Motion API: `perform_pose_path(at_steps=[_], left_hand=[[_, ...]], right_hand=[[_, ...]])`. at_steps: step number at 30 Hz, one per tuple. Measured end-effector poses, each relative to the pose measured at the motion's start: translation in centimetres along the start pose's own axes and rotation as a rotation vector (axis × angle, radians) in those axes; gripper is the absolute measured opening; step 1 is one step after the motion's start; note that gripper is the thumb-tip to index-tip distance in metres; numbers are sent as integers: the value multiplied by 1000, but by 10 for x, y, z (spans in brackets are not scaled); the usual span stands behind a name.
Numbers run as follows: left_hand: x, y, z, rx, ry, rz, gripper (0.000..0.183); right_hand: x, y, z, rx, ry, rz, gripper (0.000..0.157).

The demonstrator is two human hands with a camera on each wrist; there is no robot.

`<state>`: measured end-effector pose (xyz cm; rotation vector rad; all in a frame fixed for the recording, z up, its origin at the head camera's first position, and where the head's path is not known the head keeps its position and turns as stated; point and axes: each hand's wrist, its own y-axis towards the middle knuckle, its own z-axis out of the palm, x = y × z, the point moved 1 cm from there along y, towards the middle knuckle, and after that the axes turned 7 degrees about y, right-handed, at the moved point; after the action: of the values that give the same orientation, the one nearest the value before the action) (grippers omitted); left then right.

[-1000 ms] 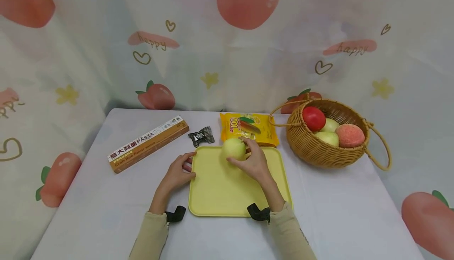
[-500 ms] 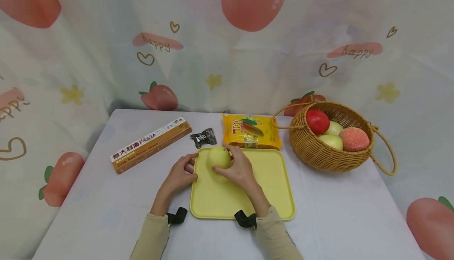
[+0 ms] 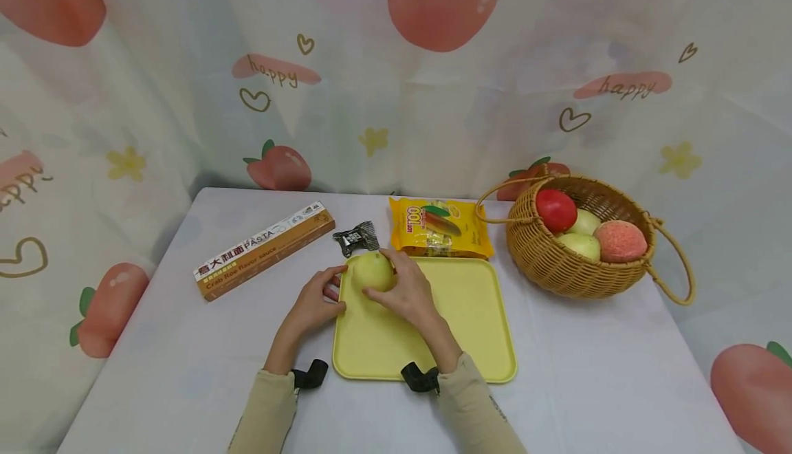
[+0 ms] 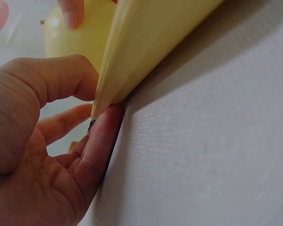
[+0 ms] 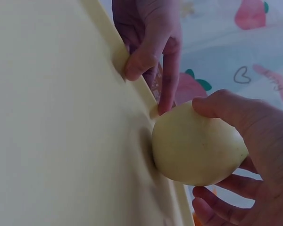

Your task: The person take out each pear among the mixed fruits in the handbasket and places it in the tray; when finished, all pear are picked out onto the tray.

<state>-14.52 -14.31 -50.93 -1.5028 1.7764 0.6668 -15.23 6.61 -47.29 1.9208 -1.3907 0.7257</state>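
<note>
A pale yellow-green round fruit (image 3: 371, 273) with a short stem is at the far left corner of the yellow tray (image 3: 458, 323). My right hand (image 3: 410, 294) holds it from the right, thumb on one side and fingers round the other. In the right wrist view the fruit (image 5: 195, 146) is right at the tray's surface. At the tray's left edge, my left hand (image 3: 314, 303) grips the rim. The left wrist view shows its thumb (image 4: 66, 77) on top of the rim and a finger under the tray (image 4: 146, 42).
Behind the tray lie a yellow snack bag (image 3: 441, 228) and a small dark wrapped packet (image 3: 357, 237). A long pasta box (image 3: 265, 251) lies at the back left. At the back right stands a wicker basket (image 3: 557, 275) holding several fruits.
My right hand has carried the fruit leftward across the tray to its far left corner. My left hand keeps its grip on the tray's left rim.
</note>
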Motion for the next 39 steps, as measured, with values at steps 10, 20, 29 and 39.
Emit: perform_pose_path(at_steps=[10,20,29,39], left_hand=[[1,1,2,-3,-3,2,69],[-2,2,0,-6,-11,11,70],[-3,4,-1,6,-6,9,70],[0,-1,0,4,5,13,69]], right_hand=[[3,-1,1,22,-13,8,76],[7,-1,-22,25,57,46,72],[-1,-9,-64,-47,118,52,60],[-27,-24,-138,-183,41,50,53]])
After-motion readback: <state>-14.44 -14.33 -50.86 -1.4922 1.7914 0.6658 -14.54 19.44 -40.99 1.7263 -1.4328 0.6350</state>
